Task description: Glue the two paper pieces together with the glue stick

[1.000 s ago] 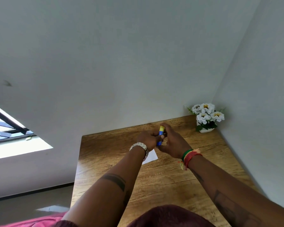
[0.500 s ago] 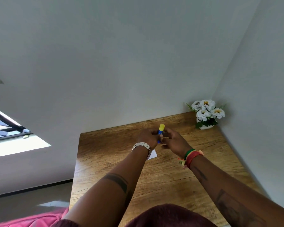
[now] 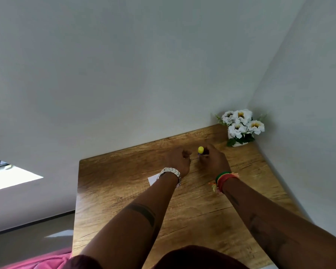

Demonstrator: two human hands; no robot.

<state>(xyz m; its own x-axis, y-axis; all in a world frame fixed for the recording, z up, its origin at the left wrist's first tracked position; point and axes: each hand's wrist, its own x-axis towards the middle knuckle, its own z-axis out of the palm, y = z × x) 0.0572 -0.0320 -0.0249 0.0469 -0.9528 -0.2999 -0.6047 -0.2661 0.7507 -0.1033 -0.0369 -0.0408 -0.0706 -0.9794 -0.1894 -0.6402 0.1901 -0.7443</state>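
My right hand grips a glue stick with a yellow top and a blue body, held upright over the far part of the wooden table. My left hand is just to its left, apart from the stick, its fingers curled with nothing visible in them. A corner of white paper lies flat on the table under my left wrist; most of it is hidden by my forearm. I cannot tell whether it is one piece or two.
A small white pot of white flowers stands in the far right corner against the walls. The table's left edge drops to the floor. A window is at the left.
My left hand has let go of the glue stick and moved left. The right hand now holds the stick alone, further right and farther away. The camera has tilted.
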